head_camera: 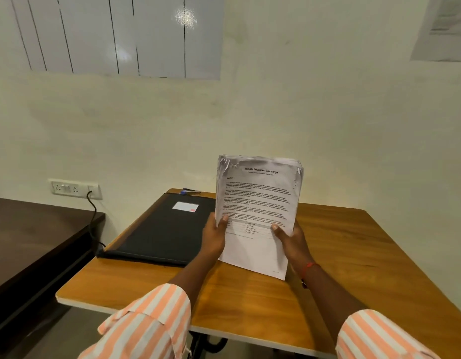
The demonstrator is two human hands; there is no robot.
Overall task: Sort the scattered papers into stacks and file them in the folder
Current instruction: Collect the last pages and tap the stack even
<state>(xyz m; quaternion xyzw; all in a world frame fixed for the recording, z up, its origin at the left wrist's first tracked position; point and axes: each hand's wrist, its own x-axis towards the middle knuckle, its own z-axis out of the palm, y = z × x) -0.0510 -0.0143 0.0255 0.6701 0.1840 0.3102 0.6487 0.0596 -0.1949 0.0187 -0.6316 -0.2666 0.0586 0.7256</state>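
A stack of printed papers, its top sheet headed "Sample Education Transcript", stands upright with its bottom edge on the wooden table. My left hand grips the stack's left edge, thumb on the front. My right hand grips its right edge the same way. The top corners of the sheets are crumpled. A closed black folder with a white label lies flat on the table to the left of the stack.
A small stapler lies at the table's far edge behind the folder. A dark desk stands to the left. A wall socket with a black cable sits on the wall near it.
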